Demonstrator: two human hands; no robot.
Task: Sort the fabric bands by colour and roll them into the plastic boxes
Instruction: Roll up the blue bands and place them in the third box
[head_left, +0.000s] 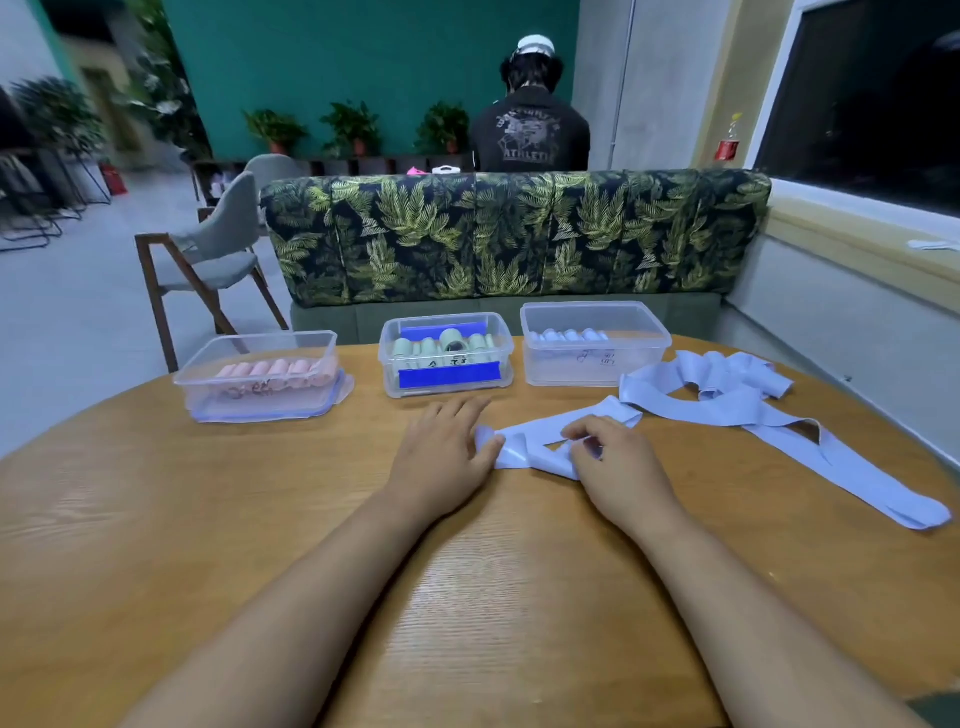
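Pressing blue band (514, 458) flat with open-fingered left hand (441, 449), right hand (615, 460) curled and pinching it, forearms over table (208, 499)

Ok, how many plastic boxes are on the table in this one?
3. The left box holds pink rolls, the middle box green rolls, the right box pale blue rolls, in a row at the far edge of the table. None seems hidden.
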